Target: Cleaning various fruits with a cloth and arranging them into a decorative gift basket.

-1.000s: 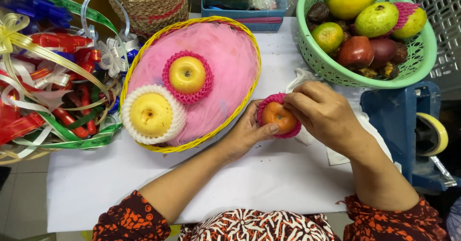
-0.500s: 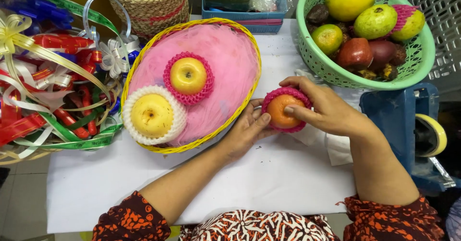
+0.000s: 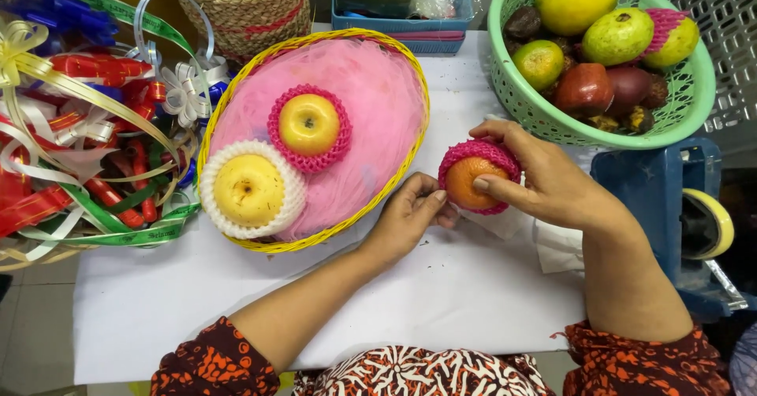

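Orange [image 3: 471,181] in a pink foam net, held just right of the yellow-rimmed oval basket [image 3: 236,112].
Since a moment ago it has turned face-up, the ribbed sleeve now seated round it. The right hand [image 3: 552,179] cups it, fingers curled over the net; the left hand [image 3: 410,214] pinches its lower edge. Pink mesh lines the basket, holding two round, netted yellow fruits.

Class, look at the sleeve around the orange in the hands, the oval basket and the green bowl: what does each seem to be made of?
Pink sleeve: probably soft foam netting, matte, with open mesh that stretches round the orange.
Oval basket: yellow woven rim, likely wicker or plastic cane; lined with sheer pink net fabric.
Green bowl: looks like moulded plastic, smooth, with a perforated lattice wall.
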